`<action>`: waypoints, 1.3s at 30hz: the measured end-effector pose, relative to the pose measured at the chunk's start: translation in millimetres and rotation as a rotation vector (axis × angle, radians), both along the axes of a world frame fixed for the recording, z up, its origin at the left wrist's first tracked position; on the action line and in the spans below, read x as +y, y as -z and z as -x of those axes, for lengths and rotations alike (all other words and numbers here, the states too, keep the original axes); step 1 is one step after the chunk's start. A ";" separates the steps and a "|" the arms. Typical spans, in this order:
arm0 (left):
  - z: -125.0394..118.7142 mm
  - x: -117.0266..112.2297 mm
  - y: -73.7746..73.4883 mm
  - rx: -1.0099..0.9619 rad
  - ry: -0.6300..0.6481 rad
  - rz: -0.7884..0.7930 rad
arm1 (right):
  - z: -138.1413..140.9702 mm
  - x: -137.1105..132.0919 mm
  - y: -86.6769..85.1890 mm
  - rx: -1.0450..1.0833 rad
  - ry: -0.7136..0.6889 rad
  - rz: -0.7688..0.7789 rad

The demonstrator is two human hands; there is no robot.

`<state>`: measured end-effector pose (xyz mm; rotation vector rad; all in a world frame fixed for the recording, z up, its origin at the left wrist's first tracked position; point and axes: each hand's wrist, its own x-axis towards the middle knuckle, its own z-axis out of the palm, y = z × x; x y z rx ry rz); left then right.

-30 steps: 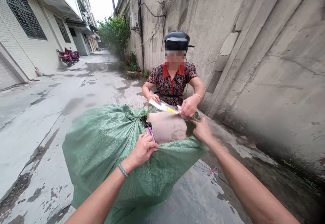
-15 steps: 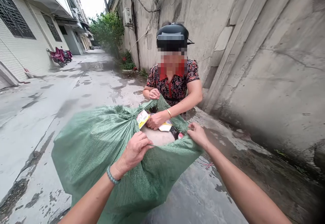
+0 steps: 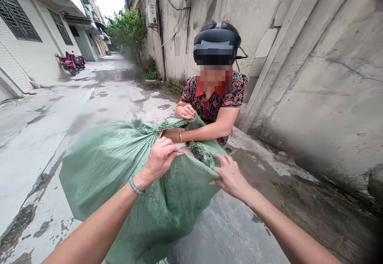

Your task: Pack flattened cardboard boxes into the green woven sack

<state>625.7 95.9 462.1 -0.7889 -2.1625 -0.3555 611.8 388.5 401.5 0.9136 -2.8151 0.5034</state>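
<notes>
A large green woven sack [image 3: 119,168] fills the lower middle, its left part bunched together and its mouth gathered into a narrow gap. My left hand [image 3: 160,158], with a beaded bracelet on the wrist, pinches the near rim of that mouth. At the sack's right edge is my right hand [image 3: 229,174], thumb and fingers apart, the fingertips against the frayed fabric. Across from me, a co-worker's forearm [image 3: 203,131] reaches into the mouth, the fingers hidden inside. The co-worker's other hand [image 3: 188,112] grips the far rim. Only a pale sliver of the contents shows.
The co-worker, wearing a headset [image 3: 217,44], is low down beyond the sack. A concrete wall [image 3: 314,96] runs along the right. Wet, patchy pavement [image 3: 98,112] stretches left toward parked purple scooters [image 3: 71,63]. A leafy bush [image 3: 127,32] grows by the wall farther back.
The sack mouth has narrowed, covering most of the packages seen before. My right hand moved left and its fingers loosened from the rim. The co-worker's arm went deeper into the sack.
</notes>
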 end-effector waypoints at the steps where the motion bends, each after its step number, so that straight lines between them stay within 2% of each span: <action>1: 4.0 -3.1 1.0 0.010 -0.013 0.018 | -0.6 -1.3 0.1 -0.041 0.039 0.012; 4: 12.9 -12.2 6.4 0.029 -0.062 0.031 | -0.6 -0.7 -12.3 -0.263 0.142 0.124; 7: 15.2 -13.2 9.4 0.078 -0.071 0.046 | 0.6 6.4 -38.2 -0.399 0.155 0.219; 9: 14.3 -8.2 9.1 0.105 -0.055 0.100 | 1.1 13.1 -55.9 -0.444 0.092 0.093; 12: 12.6 3.3 7.2 0.132 -0.092 0.121 | -1.1 23.9 -74.1 -0.296 0.093 -0.212; 13: 12.4 6.9 6.5 0.145 -0.119 0.101 | -2.5 27.8 -77.0 -0.217 0.100 -0.265; 15: 13.1 12.4 5.2 0.174 -0.166 0.052 | -5.3 37.0 -78.1 -0.057 0.079 -0.264; 18: 16.9 16.2 5.2 0.170 -0.188 0.033 | -5.6 53.5 -74.0 0.098 0.039 -0.097; 21: 25.9 19.4 8.3 0.101 -0.203 0.021 | 3.1 63.7 -76.0 0.087 0.113 0.169; 24: 36.9 31.8 8.6 0.012 -0.234 0.013 | 25.3 55.5 -86.1 0.183 0.208 0.472; 26: 39.7 44.8 3.8 -0.054 -0.239 0.034 | 46.3 40.4 -87.5 0.314 0.209 0.614; 28: 34.4 54.3 -4.8 -0.137 -0.182 0.085 | 66.5 23.9 -76.8 0.383 0.216 0.695; 30: 19.7 49.4 -14.2 -0.174 -0.074 0.114 | 80.0 13.5 -53.9 0.383 0.258 0.747; 32: -3.2 20.7 -20.9 -0.107 -0.039 0.103 | 84.3 13.1 -25.3 0.358 0.315 0.766; 33: -16.5 -3.5 -22.7 -0.042 -0.102 0.080 | 83.3 16.3 -11.6 0.340 0.348 0.760; 35: -43.0 -67.2 -23.9 -0.006 -0.363 0.064 | 76.5 25.4 10.3 0.287 0.435 0.734; 37: -65.3 -136.9 -24.1 -0.160 -0.772 -0.007 | 66.5 32.7 23.5 0.235 0.523 0.677; 38: -73.5 -167.4 -24.4 -0.293 -0.934 -0.084 | 60.8 34.6 27.7 0.225 0.556 0.646; 39: -78.7 -191.9 -24.8 -0.407 -0.975 -0.150 | 54.5 35.5 31.6 0.235 0.582 0.621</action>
